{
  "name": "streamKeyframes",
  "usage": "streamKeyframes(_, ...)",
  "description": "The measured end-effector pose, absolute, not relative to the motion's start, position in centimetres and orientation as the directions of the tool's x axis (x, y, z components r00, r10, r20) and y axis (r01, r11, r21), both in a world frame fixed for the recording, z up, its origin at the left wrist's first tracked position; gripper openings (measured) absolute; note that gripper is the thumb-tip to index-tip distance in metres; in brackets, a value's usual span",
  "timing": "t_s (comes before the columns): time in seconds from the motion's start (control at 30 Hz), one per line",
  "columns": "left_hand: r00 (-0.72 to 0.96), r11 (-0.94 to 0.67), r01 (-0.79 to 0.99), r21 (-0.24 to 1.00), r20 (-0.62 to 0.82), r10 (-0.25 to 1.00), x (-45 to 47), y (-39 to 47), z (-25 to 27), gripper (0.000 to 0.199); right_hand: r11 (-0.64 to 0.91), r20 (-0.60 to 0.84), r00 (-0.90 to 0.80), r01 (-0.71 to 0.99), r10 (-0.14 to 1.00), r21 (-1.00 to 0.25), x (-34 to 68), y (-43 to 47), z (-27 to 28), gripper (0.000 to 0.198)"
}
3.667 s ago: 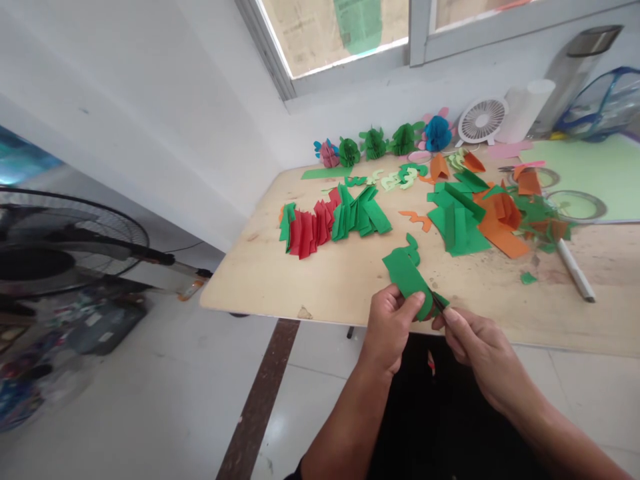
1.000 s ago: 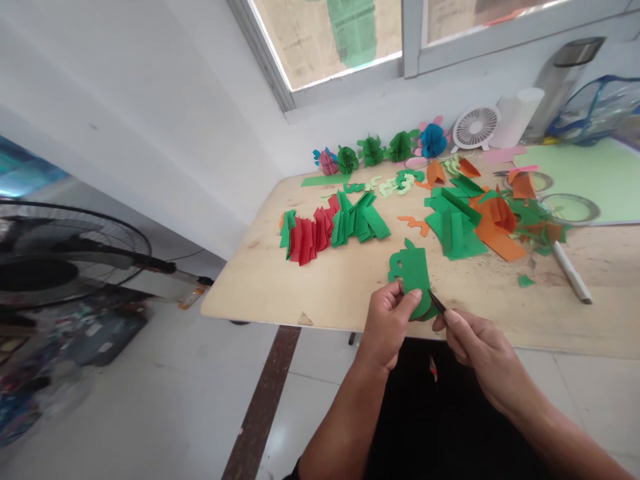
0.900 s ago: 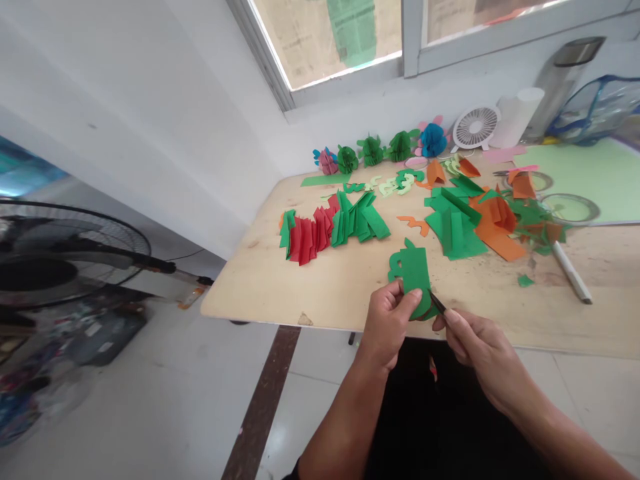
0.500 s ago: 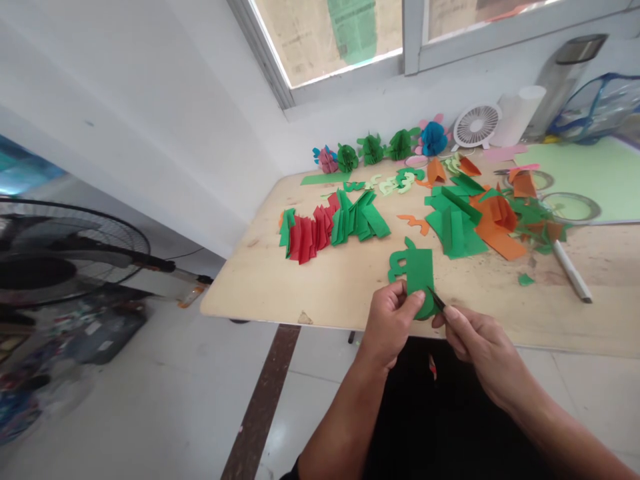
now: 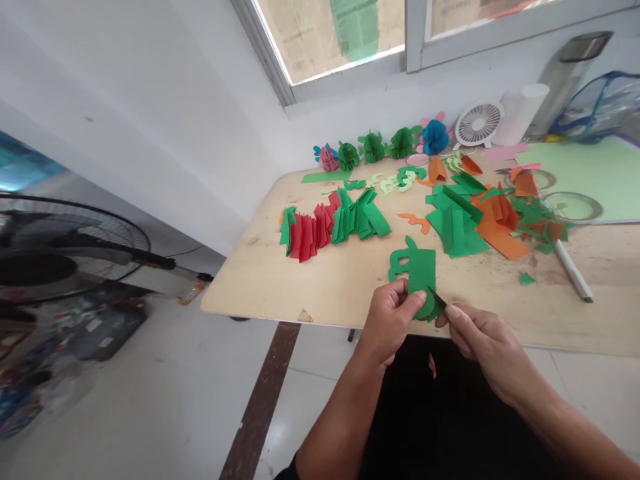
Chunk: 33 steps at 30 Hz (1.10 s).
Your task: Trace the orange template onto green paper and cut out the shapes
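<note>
While the left hand [image 5: 390, 317] pinches the green paper [image 5: 423, 268] over the table [image 5: 260, 283] near its front edge, the right hand [image 5: 480, 333] is clamped on the scissors [image 5: 439, 299], blade tips at the paper's R side; imo turn the paper w/ small snips.

The place reads as an indoor papercraft spot; whether home or workshop cannot be told. A pale wooden tabletop [image 5: 260, 280] stands under a window [image 5: 310, 37], and there a person holds green paper [image 5: 423, 267] and dark-pointed scissors [image 5: 439, 299]. Folded red paper [image 5: 303, 237], tape rolls [image 5: 598, 209] and a marker [image 5: 574, 272] lie around, with honeycomb-like paper ornaments [image 5: 373, 147] along the white wall [image 5: 350, 107]. A small fan [image 5: 479, 124] stands behind; below, a tiled floor [image 5: 185, 400] bears blurred clutter [image 5: 23, 393].
</note>
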State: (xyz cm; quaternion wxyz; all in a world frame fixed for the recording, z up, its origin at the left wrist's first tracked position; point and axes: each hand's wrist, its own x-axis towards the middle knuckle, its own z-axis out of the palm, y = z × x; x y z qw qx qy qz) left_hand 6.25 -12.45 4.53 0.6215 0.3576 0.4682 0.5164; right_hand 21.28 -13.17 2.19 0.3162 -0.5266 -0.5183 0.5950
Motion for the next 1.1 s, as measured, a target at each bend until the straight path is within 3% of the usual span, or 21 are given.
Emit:
streamKeyframes(0.9, 0.096, 0.235, -0.306, 0.923, -0.216, 0.972, 5.77, -12.59, 4.69, 0.024, -0.097, -0.184, -0.258, 0.315, 0.948, -0.944, 21.78, -12.61, 2.78, 0.052)
streamKeyframes(1.1, 0.096, 0.26, -0.314, 0.913, -0.242, 0.966, 5.73, -12.71, 4.92, 0.023, -0.147, -0.23, -0.272, 0.295, 0.934, -0.944, 21.84, -12.76, 2.78, 0.055)
